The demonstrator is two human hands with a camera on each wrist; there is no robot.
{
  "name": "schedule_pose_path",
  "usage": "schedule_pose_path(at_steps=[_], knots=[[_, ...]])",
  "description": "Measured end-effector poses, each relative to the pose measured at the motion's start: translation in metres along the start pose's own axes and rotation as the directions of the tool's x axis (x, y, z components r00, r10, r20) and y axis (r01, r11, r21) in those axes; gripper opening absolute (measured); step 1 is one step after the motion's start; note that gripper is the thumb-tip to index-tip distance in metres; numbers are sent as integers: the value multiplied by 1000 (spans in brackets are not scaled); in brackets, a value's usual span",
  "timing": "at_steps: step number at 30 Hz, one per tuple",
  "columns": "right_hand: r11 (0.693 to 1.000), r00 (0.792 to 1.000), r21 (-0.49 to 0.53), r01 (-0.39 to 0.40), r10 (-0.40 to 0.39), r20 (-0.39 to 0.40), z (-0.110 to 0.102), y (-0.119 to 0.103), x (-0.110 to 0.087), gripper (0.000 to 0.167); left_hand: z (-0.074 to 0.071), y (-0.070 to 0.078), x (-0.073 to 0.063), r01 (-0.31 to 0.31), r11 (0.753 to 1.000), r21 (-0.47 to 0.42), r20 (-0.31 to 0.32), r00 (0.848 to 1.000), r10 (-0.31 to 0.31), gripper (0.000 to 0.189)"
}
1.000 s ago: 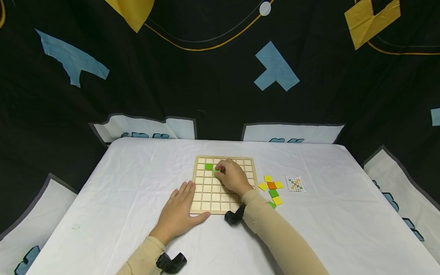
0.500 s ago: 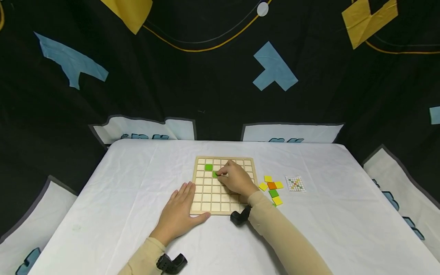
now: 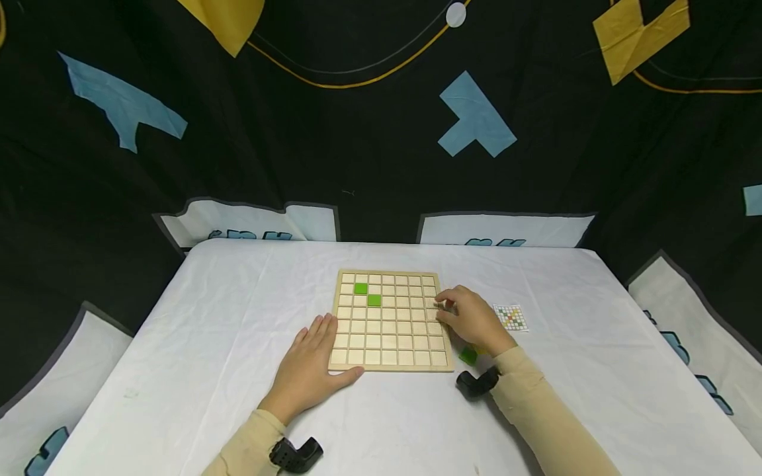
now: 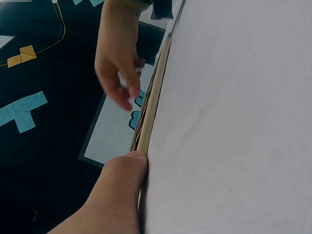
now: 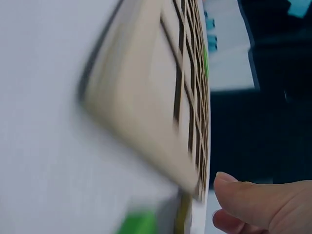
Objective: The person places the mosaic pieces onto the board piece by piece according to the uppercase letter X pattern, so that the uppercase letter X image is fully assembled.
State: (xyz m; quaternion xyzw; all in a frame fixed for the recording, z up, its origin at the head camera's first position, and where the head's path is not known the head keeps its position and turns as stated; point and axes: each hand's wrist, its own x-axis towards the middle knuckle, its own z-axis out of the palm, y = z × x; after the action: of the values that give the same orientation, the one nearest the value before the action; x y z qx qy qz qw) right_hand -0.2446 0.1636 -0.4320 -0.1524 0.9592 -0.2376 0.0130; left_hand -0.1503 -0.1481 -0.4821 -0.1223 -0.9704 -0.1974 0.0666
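Note:
A wooden grid board (image 3: pixel 389 327) lies flat on the table, with two green square tiles (image 3: pixel 374 300) set diagonally in its upper left cells. My left hand (image 3: pixel 309 367) rests at the board's left edge, fingers straight; in the left wrist view its thumb (image 4: pixel 122 180) touches the near edge. Just off the board's right edge is my right hand (image 3: pixel 473 317), fingers loosely bent, with nothing visible between thumb and fingertips. Below it a loose green tile (image 3: pixel 468 356) shows, also blurred in the right wrist view; the hand hides most of the other loose tiles.
A small printed pattern card (image 3: pixel 510 318) with coloured squares lies right of the right hand. White cloth covers the table (image 3: pixel 208 344). Behind it hangs a black curtain (image 3: pixel 381 165) with blue and yellow shapes.
My right hand has let go of the second green tile, now in its cell, and moved right off the board, over the loose tiles. The left hand has not moved.

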Motion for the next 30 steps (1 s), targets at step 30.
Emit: schedule_pose_path(at_steps=[30], knots=[[982, 989, 123, -141, 145, -31, -18, 35, -18, 7, 2, -1, 0, 1, 1000, 0, 1, 1000, -1, 112]])
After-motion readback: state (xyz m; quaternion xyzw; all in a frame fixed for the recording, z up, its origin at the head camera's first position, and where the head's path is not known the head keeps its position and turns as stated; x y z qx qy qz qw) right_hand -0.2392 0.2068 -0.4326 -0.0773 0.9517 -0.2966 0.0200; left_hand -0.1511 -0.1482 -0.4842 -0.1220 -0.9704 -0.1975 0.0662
